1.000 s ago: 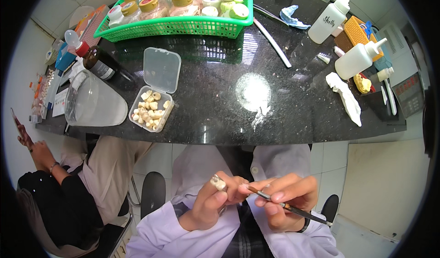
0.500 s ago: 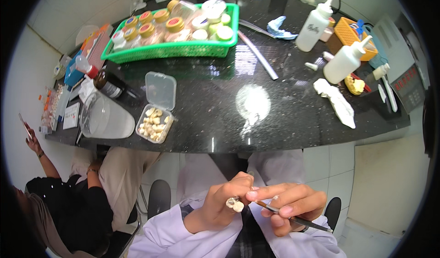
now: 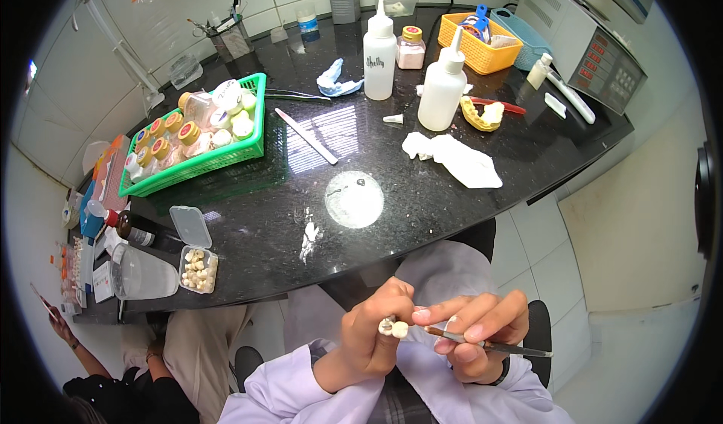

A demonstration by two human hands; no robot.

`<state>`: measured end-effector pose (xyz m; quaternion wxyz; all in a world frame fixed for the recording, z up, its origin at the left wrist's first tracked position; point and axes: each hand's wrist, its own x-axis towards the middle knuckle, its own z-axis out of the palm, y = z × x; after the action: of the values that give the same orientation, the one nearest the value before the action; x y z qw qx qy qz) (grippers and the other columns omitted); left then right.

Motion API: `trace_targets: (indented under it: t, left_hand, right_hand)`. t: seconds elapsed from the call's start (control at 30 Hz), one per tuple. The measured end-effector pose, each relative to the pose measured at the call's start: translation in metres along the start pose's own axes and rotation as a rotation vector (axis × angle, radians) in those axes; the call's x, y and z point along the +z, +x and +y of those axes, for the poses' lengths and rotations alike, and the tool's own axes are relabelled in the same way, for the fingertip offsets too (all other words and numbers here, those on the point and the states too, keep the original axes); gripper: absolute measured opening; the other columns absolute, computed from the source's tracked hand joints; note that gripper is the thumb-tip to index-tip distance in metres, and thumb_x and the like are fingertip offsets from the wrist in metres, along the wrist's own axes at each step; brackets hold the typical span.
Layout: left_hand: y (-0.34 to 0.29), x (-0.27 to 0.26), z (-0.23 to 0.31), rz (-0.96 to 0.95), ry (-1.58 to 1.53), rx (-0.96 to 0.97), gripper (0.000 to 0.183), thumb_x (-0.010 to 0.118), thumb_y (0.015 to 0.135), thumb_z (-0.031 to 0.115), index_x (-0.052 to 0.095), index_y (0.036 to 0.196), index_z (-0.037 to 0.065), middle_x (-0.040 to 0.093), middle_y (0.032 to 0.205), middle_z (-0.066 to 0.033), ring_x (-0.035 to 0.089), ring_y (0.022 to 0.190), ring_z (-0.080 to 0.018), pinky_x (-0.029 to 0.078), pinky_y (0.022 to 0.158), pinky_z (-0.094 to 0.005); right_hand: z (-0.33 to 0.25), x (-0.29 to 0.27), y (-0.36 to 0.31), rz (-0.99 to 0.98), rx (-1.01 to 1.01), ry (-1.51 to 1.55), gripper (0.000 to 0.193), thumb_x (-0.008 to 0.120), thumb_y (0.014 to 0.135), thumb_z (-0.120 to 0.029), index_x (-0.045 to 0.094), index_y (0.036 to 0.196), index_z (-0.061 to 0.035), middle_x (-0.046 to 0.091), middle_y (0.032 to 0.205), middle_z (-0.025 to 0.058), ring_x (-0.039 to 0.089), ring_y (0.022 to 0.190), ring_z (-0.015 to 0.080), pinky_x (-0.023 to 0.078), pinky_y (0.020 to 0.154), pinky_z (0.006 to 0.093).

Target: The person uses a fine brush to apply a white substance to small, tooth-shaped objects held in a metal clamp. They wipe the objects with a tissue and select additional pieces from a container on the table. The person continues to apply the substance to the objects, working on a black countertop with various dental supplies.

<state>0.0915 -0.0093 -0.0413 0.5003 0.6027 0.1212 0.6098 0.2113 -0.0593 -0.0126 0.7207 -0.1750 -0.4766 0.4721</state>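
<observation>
My left hand [image 3: 373, 326] is closed, its fingers wrapped round a small piece with cream-coloured teeth [image 3: 394, 327] that show at the fingertips. How far the piece reaches into the grip is hidden. Just to the right, my right hand [image 3: 486, 322] pinches a fine brush [image 3: 520, 349] with a brown tip and dark handle. The brush tip points toward the teeth, a little apart from them. Right index fingertip and left hand are close together; I cannot tell if they touch. Both hands are over my lap, in front of the table edge.
On the black table [image 3: 263, 228] stand a clear box [image 3: 213, 281] of loose teeth, a plastic cup [image 3: 143, 273], a green basket [image 3: 260, 123] of jars, two white squeeze bottles [image 3: 440, 96] and a yellow dental model [image 3: 482, 115]. A tissue [image 3: 459, 160] lies right. Another person [image 3: 135, 386] sits left.
My view has turned right and tilted up, so the table's things sit further left in it. Both hands keep nearly the same pose, still holding the teeth and the brush.
</observation>
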Motion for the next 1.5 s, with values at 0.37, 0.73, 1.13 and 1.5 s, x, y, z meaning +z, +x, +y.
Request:
trace_targets:
  t: [0.37, 0.73, 1.13, 1.5]
  left_hand:
    - [-0.004, -0.006, -0.008, -0.067, -0.043, 0.074, 0.021, 0.047, 0.096, 0.026, 0.042, 0.096, 0.005, 0.046, 0.068, -0.0032, 0.040, 0.056, -0.0116, 0.035, 0.056, -0.0314]
    - [-0.001, -0.013, -0.011, -0.054, -0.041, 0.027, 0.023, 0.047, 0.096, 0.029, 0.043, 0.095, 0.006, 0.047, 0.067, -0.0034, 0.040, 0.056, -0.0120, 0.035, 0.057, -0.0315]
    - [-0.002, -0.016, -0.017, -0.011, -0.049, -0.001, 0.024, 0.047, 0.096, 0.029, 0.042, 0.093, 0.006, 0.048, 0.068, -0.0042, 0.041, 0.057, -0.0129, 0.035, 0.056, -0.0320]
    - [-0.002, -0.014, -0.019, 0.011, -0.024, -0.029, 0.024, 0.047, 0.096, 0.029, 0.042, 0.093, 0.006, 0.048, 0.067, -0.0041, 0.041, 0.056, -0.0128, 0.036, 0.056, -0.0325]
  right_hand:
    - [-0.003, 0.000, 0.003, -0.038, 0.022, 0.008, 0.032, 0.062, 0.075, 0.017, 0.052, 0.100, 0.0008, 0.062, 0.088, 0.0208, 0.057, 0.107, 0.0418, 0.052, 0.086, 0.0451]
    - [0.008, -0.002, 0.012, -0.057, 0.009, -0.005, 0.033, 0.064, 0.073, 0.016, 0.053, 0.100, 0.0023, 0.064, 0.088, 0.0231, 0.059, 0.105, 0.0418, 0.052, 0.084, 0.0458]
    - [0.012, -0.007, 0.018, -0.071, 0.047, -0.061, 0.033, 0.065, 0.074, 0.015, 0.053, 0.101, 0.0019, 0.065, 0.090, 0.0232, 0.060, 0.104, 0.0408, 0.051, 0.084, 0.0464]
    - [0.008, -0.009, 0.019, -0.066, 0.120, -0.080, 0.034, 0.064, 0.075, 0.015, 0.052, 0.103, 0.0003, 0.065, 0.092, 0.0226, 0.059, 0.106, 0.0392, 0.050, 0.085, 0.0452]
